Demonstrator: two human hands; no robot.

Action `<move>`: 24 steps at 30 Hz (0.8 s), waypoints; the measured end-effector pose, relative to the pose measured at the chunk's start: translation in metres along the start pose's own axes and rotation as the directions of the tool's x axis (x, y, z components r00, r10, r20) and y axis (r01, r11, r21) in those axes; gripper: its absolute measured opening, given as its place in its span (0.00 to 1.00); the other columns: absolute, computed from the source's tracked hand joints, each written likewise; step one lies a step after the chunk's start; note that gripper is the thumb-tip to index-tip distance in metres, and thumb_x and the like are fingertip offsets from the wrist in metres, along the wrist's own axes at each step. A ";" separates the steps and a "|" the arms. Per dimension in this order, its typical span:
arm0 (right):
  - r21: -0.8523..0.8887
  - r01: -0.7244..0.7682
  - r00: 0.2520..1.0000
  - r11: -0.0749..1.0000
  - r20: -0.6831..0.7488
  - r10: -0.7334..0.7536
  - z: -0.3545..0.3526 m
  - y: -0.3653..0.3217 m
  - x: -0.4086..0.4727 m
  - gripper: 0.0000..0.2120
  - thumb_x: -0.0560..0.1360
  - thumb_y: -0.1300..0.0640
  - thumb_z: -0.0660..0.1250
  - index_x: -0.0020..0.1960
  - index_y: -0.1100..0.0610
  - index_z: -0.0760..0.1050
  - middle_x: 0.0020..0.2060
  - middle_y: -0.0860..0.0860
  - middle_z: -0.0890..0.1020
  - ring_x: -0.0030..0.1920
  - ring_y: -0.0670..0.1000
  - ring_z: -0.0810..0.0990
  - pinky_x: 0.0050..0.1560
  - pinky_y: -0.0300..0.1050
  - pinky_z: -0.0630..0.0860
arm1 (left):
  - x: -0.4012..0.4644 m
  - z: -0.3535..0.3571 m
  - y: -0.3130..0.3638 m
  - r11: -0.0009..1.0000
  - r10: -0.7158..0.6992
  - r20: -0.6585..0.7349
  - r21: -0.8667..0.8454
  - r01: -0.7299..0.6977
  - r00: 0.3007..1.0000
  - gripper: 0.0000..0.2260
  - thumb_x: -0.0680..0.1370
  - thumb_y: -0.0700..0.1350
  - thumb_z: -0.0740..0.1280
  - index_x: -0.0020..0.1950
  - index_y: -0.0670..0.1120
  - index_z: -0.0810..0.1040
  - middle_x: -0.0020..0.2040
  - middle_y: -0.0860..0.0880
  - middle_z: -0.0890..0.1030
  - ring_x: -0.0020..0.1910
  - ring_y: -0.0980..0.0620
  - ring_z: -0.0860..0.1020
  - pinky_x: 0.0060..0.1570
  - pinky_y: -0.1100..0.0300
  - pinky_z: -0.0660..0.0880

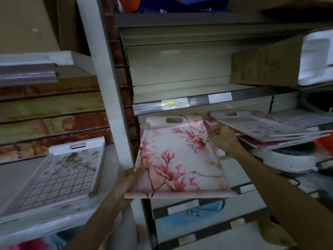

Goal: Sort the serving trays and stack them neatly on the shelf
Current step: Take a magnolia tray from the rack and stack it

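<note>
Currently logged, one magnolia tray [177, 157]: long axis near to far, slot handle at the far end, poking into the shelf [198, 100] bay below the labelled rail. My left hand [126, 179] is clamped on its near-left corner. My right hand [222, 137] pinches the far-right rim, nearer the tilted tray stack [266, 128] lying just to the right. I judge the tray belongs left of that stack. Grid tray [61, 177]: far left, apart. Yellow tag [168, 104] and white tag [219, 97]: writing unreadable.
</note>
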State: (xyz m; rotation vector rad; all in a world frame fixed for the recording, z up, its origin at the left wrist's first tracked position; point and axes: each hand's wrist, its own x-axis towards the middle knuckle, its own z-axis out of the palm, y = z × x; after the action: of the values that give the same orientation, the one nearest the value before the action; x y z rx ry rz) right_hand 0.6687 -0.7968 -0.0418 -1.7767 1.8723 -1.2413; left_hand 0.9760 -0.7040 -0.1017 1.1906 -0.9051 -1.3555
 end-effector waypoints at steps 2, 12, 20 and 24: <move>0.007 -0.067 0.998 0.998 0.018 0.066 0.010 0.004 -0.005 0.12 0.77 0.53 0.64 0.43 0.61 0.79 0.42 0.59 0.84 0.48 0.59 0.82 0.49 0.49 0.76 | -0.016 -0.008 0.002 0.992 0.026 -0.022 0.125 -0.023 0.999 0.08 0.78 0.41 0.67 0.48 0.37 0.82 0.44 0.38 0.86 0.35 0.49 0.85 0.34 0.60 0.82; 0.263 -0.401 0.910 0.877 0.006 0.414 0.048 -0.021 -0.062 0.21 0.81 0.52 0.56 0.62 0.68 0.73 0.58 0.64 0.78 0.58 0.64 0.77 0.52 0.52 0.73 | -0.081 -0.084 0.001 0.891 0.088 0.061 0.442 -0.106 0.994 0.11 0.78 0.49 0.66 0.48 0.43 0.85 0.43 0.46 0.87 0.45 0.46 0.85 0.47 0.55 0.80; 0.401 -0.346 0.914 0.848 -0.061 0.401 0.094 -0.075 -0.152 0.20 0.82 0.56 0.55 0.58 0.72 0.75 0.56 0.67 0.79 0.52 0.62 0.78 0.47 0.45 0.68 | -0.150 -0.166 -0.004 0.906 0.003 0.032 0.423 -0.016 0.999 0.15 0.80 0.53 0.62 0.53 0.46 0.84 0.46 0.51 0.87 0.48 0.52 0.85 0.48 0.62 0.79; 0.436 -0.306 0.928 0.846 -0.060 0.367 0.121 -0.118 -0.191 0.19 0.82 0.55 0.55 0.53 0.69 0.77 0.51 0.67 0.81 0.45 0.58 0.77 0.44 0.46 0.70 | -0.184 -0.213 -0.008 0.849 0.099 -0.074 0.527 -0.045 0.992 0.14 0.79 0.59 0.58 0.51 0.56 0.81 0.43 0.64 0.84 0.52 0.63 0.80 0.50 0.76 0.71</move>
State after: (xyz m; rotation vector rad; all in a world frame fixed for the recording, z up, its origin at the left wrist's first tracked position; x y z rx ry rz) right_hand 0.8739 -0.6546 -0.0942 -1.1053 1.7200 -1.5160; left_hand 1.1696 -0.5005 -0.1247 1.6028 -1.2858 -0.9996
